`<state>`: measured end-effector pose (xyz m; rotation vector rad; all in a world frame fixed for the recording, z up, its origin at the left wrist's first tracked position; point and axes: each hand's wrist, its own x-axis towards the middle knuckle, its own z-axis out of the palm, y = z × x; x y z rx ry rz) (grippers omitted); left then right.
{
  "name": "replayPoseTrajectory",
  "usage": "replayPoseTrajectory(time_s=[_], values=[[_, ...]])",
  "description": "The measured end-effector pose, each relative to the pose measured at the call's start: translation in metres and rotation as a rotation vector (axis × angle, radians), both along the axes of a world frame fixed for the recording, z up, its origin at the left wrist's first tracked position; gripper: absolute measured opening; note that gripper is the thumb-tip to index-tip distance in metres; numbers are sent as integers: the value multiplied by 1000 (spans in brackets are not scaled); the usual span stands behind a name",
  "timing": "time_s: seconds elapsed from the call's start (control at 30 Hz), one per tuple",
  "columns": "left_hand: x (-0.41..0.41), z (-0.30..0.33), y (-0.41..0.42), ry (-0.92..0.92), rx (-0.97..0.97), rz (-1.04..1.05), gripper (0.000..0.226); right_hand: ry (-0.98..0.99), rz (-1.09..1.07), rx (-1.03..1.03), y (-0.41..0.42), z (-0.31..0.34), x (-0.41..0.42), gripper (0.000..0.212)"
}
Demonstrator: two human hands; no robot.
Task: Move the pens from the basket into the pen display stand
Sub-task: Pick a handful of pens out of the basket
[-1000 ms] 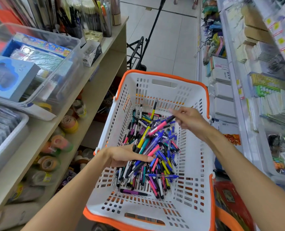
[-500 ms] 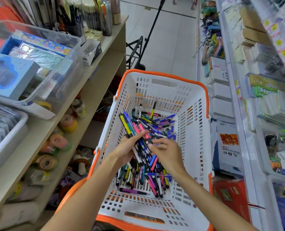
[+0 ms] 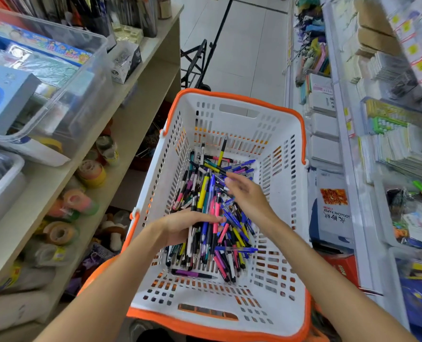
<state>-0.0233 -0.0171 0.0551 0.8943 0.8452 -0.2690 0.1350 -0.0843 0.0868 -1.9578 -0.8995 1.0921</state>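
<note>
**Both hands in the pen basket**

My left hand has a grip on a bundle of pens, fingers curled around them. My right hand hovers above the pile, fingers loose, apparently holding nothing, though it's blurred. Remaining pens lie in the white basket. Shelf to my left.

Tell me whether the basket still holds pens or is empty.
Not empty. A heap of pens lies on the floor of the basket; the left hand grips a bundle of them, the right hand hovers open above.
</note>
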Motion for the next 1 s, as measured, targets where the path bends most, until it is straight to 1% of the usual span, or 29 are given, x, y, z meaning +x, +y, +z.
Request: replayPoseTrajectory(time_s=[0.07,0.1,0.17,0.23,0.33,0.43,0.53,0.57,0.63,0.7,0.77,0.83,0.87,0.9,0.97,1.0], values=[[3,0,-6,28,34,-73,56,86,79,-69,3,3,-1,48],[5,2,-8,33,32,-77,52,94,117,-89,2,4,-2,49],[8,0,-8,38,21,-64,29,89,145,-104,1,2,0,44],[10,2,-6,9,-14,-54,19,138,96,-109,0,-1,3,41],[11,7,-6,6,-35,-79,14,220,52,-133,1,-3,11,36],[9,4,-7,20,-27,-132,14,278,71,-158,0,-3,18,44],[7,3,-8,-5,-21,-153,30,312,152,-188,-2,2,23,50],[6,6,-8,-27,-23,-155,29,319,184,-199,-2,4,25,52],[5,8,-6,-47,-52,-141,15,334,234,-210,-3,11,29,50],[3,10,-4,-48,-60,-148,18,324,280,-210,-3,17,31,43],[3,10,-2,-52,-37,-177,25,300,289,-200,-2,22,29,30],[4,10,-3,-39,-19,-185,20,244,250,-162,0,21,26,19],[5,11,-4,-35,-6,-184,18,197,226,-135,2,19,25,17],[6,12,-5,-43,5,-173,20,155,211,-116,3,17,24,17],[8,11,-5,-72,23,-146,34,127,193,-90,5,15,23,22],[8,10,-5,-78,26,-124,37,131,169,-70,6,13,24,24]])
